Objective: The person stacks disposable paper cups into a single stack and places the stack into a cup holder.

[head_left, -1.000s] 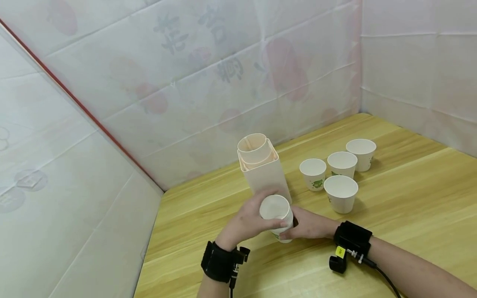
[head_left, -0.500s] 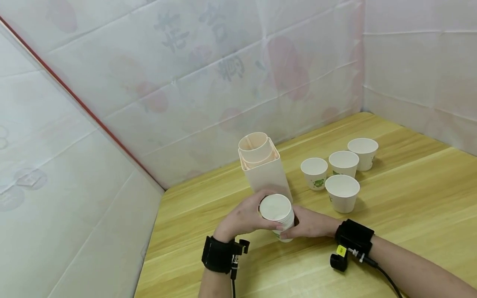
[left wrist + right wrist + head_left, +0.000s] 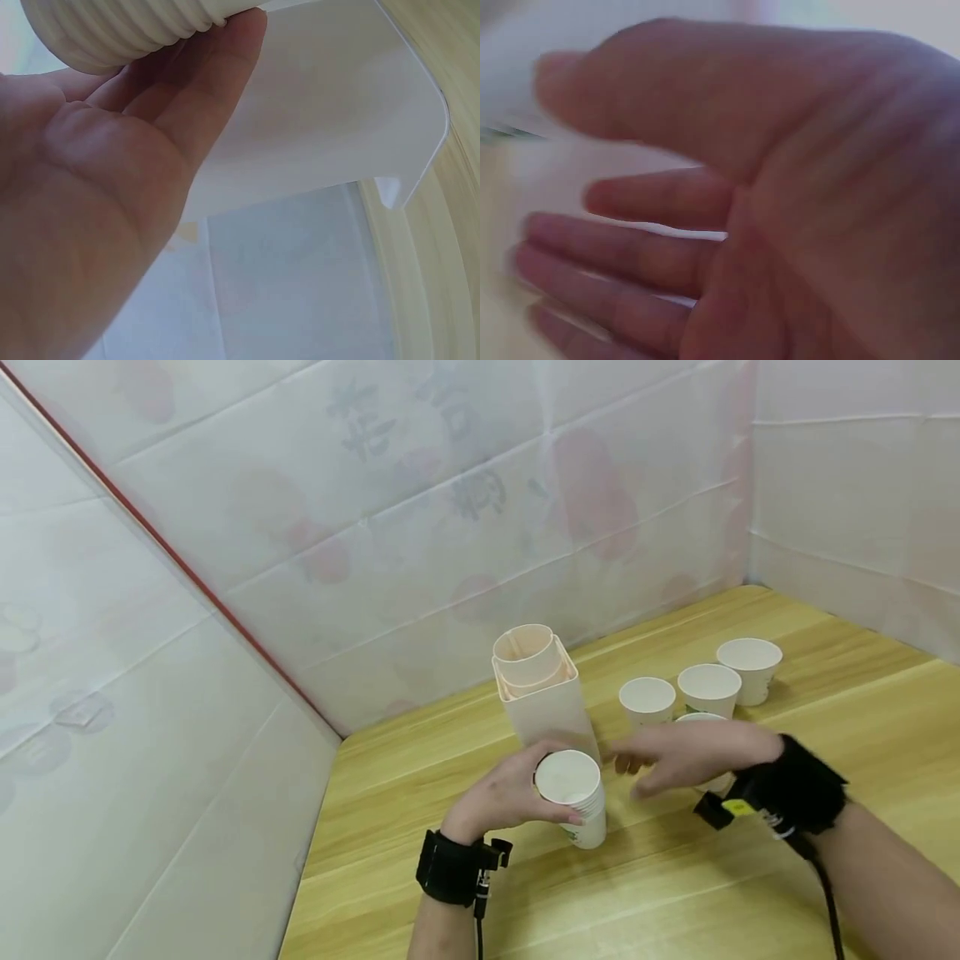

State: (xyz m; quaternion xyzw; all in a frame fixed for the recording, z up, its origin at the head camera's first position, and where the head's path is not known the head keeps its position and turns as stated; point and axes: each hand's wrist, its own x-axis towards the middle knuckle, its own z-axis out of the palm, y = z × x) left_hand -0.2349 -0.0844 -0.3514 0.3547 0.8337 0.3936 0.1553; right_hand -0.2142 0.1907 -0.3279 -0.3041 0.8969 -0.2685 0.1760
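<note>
My left hand [image 3: 502, 797] grips a stack of nested white paper cups [image 3: 588, 818], thumb and fingers around its upper part. Their ribbed rims [image 3: 127, 30] show at the top of the left wrist view. To the right, my right hand [image 3: 686, 756] is off the stack with nothing in it, its fingers spread in the right wrist view. Behind it, one single paper cup [image 3: 701, 717] is largely covered by the hand. Beyond stand three more paper cups: a left one [image 3: 647, 696], a middle one [image 3: 708, 687] and a far right one [image 3: 752, 664].
Right behind the stack stands a tall white square container [image 3: 551, 714] with a round tube [image 3: 528, 660] rising from its top. White printed sheeting [image 3: 420, 560] walls the wooden table [image 3: 405, 777] at the back and sides.
My right hand has let go of the stack and moved right, in front of the single cups. My left hand keeps holding the stack. The head view has shifted slightly.
</note>
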